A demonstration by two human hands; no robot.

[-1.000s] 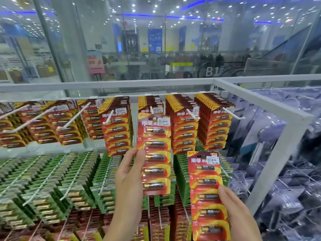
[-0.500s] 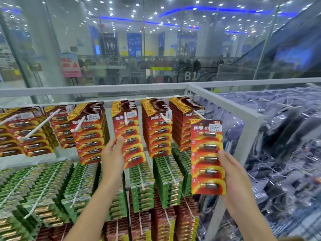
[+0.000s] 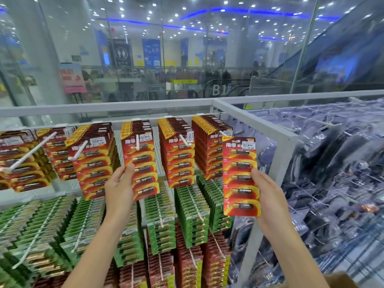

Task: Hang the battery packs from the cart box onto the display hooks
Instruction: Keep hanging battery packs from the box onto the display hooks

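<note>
Head view, right hand (image 3: pixel 268 196): grips a red battery pack (image 3: pixel 241 176) right of centre, long axis vertical, header up.
Head view, left hand (image 3: pixel 119 188): fingers curled on the hung pack (image 3: pixel 141 161), centre frame, on a white hook (image 3: pixel 137 142).

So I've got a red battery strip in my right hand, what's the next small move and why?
Probably lift the red battery strip in your right hand up and back to the rightmost top-row hook. The strip hangs free just in front of that stack, its top just below the hook tip. Your left hand holds a pack already on its hook.
</note>
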